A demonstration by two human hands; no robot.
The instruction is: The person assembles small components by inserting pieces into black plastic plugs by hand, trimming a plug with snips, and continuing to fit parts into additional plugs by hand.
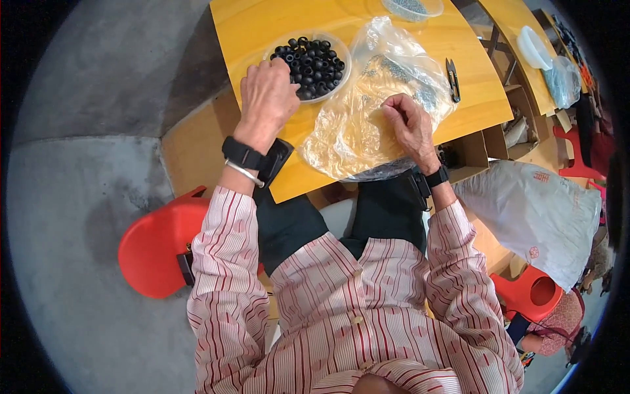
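Note:
My left hand [268, 95] reaches over the left rim of a clear round plastic bowl [348, 64]. Its fingers bend down among the small black hollow balls [318, 62] in the bowl, and the fingertips are hidden. Over a crumpled clear plastic bag [341, 134] is my right hand [411, 126], its fingers curled and the thumb pressed toward the index finger. Whatever lies between them is too small to make out. Small grey-blue pieces [426, 98] show in and under the bag, beside the right hand.
Black thread snips [453, 80] lie at the right of the yellow table [485, 108]. Another clear tub [430, 10] of small grey pieces stands at the far edge. Below right is a big white sack [535, 213]; red stools [161, 246] stand on both sides.

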